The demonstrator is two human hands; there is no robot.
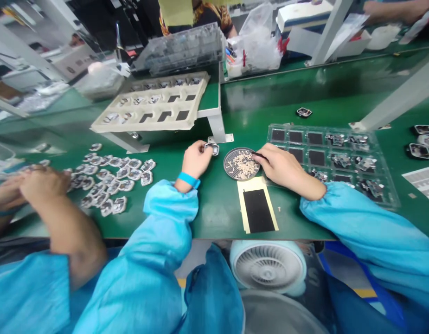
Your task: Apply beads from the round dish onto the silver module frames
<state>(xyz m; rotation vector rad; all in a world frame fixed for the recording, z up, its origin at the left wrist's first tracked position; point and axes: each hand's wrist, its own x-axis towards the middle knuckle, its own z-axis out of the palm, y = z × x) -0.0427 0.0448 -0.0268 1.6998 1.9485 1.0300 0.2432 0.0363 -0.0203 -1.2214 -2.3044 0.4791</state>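
Note:
My left hand (196,159) pinches a small watch case (212,149) with a silvery rim, just left of a round dark dish (229,171). Many tiny pale parts (242,163) lie scattered in that dish. Over its right edge, my right hand (275,162) is closed on a thin dark tool, apparently tweezers (258,154), with the tip among the pale parts. A black rectangular sheet on yellow backing (259,211) lies on the green table in front of the dish.
A clear compartment tray (384,178) with metal parts sits at right. A cream tray (141,125) rests on a raised shelf. Several white-rimmed cases (112,185) lie at left, beside a co-worker's hands (43,183). A fan (268,266) stands below the table edge.

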